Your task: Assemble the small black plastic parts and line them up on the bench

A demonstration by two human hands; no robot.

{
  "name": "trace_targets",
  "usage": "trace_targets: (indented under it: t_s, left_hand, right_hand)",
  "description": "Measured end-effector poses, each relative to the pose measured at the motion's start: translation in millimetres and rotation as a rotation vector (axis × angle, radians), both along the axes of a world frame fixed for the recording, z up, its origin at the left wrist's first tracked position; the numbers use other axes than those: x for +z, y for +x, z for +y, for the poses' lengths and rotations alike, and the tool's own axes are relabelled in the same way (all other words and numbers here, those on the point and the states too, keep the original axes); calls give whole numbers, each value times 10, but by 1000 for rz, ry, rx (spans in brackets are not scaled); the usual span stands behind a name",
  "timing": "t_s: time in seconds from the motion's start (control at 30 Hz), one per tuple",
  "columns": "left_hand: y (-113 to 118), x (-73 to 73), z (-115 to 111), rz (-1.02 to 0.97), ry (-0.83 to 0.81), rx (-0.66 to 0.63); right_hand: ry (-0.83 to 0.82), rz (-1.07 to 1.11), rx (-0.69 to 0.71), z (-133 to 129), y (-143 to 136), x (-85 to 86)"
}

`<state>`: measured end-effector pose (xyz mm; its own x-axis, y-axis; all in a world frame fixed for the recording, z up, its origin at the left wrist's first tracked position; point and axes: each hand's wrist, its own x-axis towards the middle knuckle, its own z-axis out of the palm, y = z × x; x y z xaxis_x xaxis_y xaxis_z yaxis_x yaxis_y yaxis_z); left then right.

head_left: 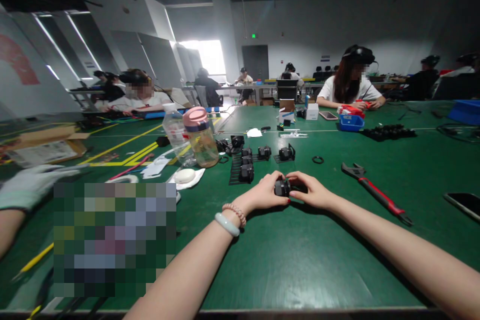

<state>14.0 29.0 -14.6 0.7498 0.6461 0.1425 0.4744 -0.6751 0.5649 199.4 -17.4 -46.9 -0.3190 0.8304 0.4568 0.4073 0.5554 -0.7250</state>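
Both my hands meet at the middle of the green table, around a small black round plastic fitting [279, 189] with a ribbed side. My left hand [265, 192] wraps its left side, fingers closed on it. From the right, the fingertips and thumb of my right hand [312, 189] pinch its other end. Part of the fitting is hidden by the fingers. Just beyond stand similar black fittings [246, 172] on dark grid-like pieces, and another fitting [286, 153] on its own piece. A black ring [317, 159] lies flat on the table to the right.
An adjustable wrench [378, 194] with red-black handles lies right of my arm; a phone [463, 204] rests near the right edge. A pink-lidded bottle [201, 137] and a clear bottle [178, 135] stand left. A co-worker's gloved hand [28, 185] is at far left. Others sit across.
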Motion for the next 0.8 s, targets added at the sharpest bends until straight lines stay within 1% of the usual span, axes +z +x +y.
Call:
trace_targets:
  t_s: [0.13,0.5,0.8]
  left_hand:
    - [3,-6,2,-5,1,-1]
    - [-1,18,-6,-5,-24,10]
    - [-10,-40,41,-11,-19,-6]
  right_hand:
    - [32,5,26,-16,-4,7]
    - [16,-45,-38,-6,-6,10]
    - [36,-96,-64,2,11,17]
